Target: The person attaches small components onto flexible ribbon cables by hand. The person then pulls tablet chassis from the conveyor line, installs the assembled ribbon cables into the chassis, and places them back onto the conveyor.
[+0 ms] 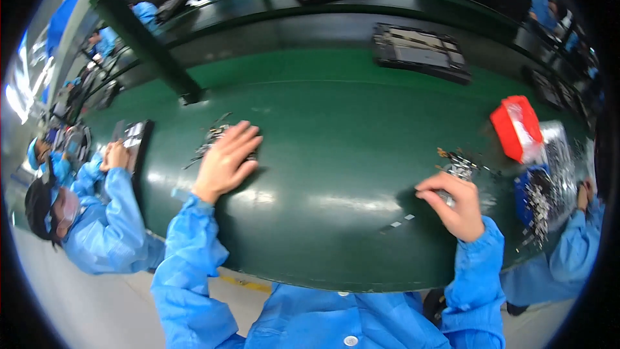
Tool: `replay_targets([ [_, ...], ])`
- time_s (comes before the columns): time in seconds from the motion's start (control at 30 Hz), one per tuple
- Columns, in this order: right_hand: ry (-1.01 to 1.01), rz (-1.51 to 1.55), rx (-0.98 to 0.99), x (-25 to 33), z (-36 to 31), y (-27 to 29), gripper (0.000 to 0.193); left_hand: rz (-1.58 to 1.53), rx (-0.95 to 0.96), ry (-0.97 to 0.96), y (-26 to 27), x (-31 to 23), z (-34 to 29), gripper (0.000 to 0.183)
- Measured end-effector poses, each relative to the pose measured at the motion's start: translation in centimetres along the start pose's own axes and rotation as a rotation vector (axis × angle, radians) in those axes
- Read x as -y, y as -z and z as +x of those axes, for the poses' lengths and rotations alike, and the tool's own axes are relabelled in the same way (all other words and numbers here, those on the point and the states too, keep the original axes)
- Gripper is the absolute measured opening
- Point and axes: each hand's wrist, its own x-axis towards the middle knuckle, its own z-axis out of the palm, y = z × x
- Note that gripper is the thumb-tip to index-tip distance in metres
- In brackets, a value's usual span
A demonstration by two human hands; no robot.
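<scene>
My left hand [226, 163] lies open over a loose pile of small dark and silver parts [215, 134], fingers stretched out and covering some of it. My right hand [457, 205] is closed in a pinch, thumb against forefinger, just above the green tabletop [323, 155]. Whatever the fingertips hold, if anything, is too small to make out. Behind the right hand is a heap of small metal pieces [460, 167], partly hidden by it. Two small whitish flat pieces [409, 217] lie on the table to the left of the right wrist.
To the right stand a red bin [515, 130] and a blue bin [524, 201] with metal bits spilling beside it, next to clear plastic [557, 152]. A black device casing [423, 53] lies at the back. A green post [145, 45] rises at left. Co-workers sit both sides and opposite.
</scene>
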Motion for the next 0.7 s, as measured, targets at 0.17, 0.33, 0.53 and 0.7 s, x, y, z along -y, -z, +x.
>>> replay_targets([
  [0.17, -0.057, 0.167, 0.087, 1.4, 1.8, -0.7, 0.013, -0.463, -0.149, 0.204, 1.4, -10.0, 1.8, 0.029],
  [0.33, 0.033, 0.074, 0.094, 2.1, 2.5, -1.2, 0.013, -1.564, 0.458, 0.519, 2.1, -20.0, 4.1, 0.035],
  [0.53, 0.098, 0.011, 0.059, 2.0, 1.7, -1.2, 0.012, -1.585, 0.516, 0.414, 0.9, -20.8, 4.7, 0.035],
  [0.7, 0.225, -0.069, -0.008, 2.0, 1.7, -1.2, 0.013, -1.844, 0.552, 0.538, 1.9, -20.2, 5.3, 0.04],
])
